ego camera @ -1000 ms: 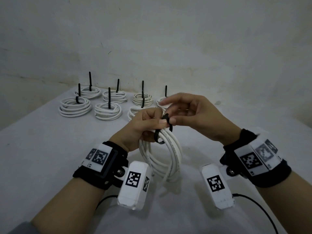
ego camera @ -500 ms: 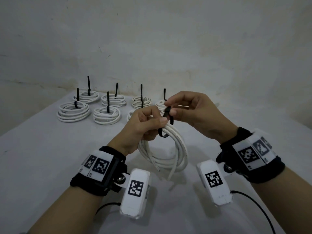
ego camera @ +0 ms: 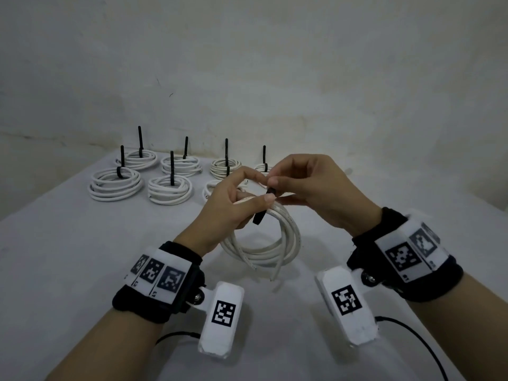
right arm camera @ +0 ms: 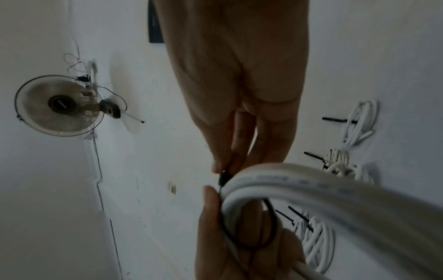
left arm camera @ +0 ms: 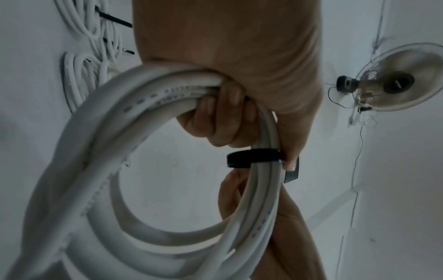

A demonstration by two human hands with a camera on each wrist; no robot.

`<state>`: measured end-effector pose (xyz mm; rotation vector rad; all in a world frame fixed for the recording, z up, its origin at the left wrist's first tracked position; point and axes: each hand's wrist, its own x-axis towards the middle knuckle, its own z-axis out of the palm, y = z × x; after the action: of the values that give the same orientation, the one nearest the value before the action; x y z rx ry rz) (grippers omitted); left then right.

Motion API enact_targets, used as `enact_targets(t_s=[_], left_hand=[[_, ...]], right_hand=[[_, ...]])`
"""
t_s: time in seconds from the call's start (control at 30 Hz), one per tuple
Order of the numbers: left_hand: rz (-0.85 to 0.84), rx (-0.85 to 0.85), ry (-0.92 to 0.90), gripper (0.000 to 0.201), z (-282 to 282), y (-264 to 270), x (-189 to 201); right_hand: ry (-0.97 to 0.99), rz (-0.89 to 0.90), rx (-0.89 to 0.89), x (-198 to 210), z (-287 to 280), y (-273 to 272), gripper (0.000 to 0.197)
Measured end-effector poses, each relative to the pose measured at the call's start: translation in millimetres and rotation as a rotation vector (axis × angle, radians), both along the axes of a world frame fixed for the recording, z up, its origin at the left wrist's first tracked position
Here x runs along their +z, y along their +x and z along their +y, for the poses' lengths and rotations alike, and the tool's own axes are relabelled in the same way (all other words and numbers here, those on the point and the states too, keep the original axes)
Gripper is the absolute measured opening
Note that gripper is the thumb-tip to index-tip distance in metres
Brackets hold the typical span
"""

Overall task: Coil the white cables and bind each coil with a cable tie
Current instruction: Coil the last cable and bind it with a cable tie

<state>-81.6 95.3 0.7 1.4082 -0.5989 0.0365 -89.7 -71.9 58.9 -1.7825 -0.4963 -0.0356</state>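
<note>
A white cable coil (ego camera: 277, 243) hangs above the table, gripped at its top by my left hand (ego camera: 236, 204), whose fingers curl round the strands (left arm camera: 167, 89). A black cable tie (ego camera: 261, 213) loops around the bundle (left arm camera: 254, 157). My right hand (ego camera: 305, 185) pinches the tie's upper end between thumb and forefinger, right beside my left thumb. In the right wrist view the tie (right arm camera: 249, 244) forms a loose loop under the coil (right arm camera: 311, 191), and its end is pinched at the top.
Several bound white coils (ego camera: 115, 184) with upright black tie tails lie at the table's (ego camera: 82, 270) far left and middle. A bare wall stands behind. A wall fan (left arm camera: 397, 79) shows in both wrist views. Thin black wires (ego camera: 417, 334) trail from the wrist cameras.
Both hands have lifted slightly and moved farther from me with the coil. The right hand has drawn the tie's end upward, so the loop sits closer round the strands.
</note>
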Motion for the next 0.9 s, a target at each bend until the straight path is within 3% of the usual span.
enact_targets(t_s=[0.1,0.3,0.43,0.53,0.63,0.9], left_hand=[[-0.008,0.065,0.015,0.012,-3,-1,2],[0.031,0.045,0.000,0.031,-6,-2,-1],[0.055,0.002,0.016,0.035,-8,-1,-3],[0.025,0.066,0.023,0.030,-4,0,-2],[-0.006,0.115,0.031,0.027,-6,1,-5],[-0.050,0.035,0.085,0.031,-11,3,-5]], right_hand=[[-0.128,-0.217,-0.028,5,4,-1,0.014],[-0.153,-0.328,-0.102,8,4,6,0.033],[0.015,-0.267,-0.181,15,-2,18,0.034],[0.101,-0.022,-0.123,13,0,21,0.025],[0.057,0.152,-0.052,6,2,20,0.010],[0.007,-0.036,-0.202,3,1,33,0.016]])
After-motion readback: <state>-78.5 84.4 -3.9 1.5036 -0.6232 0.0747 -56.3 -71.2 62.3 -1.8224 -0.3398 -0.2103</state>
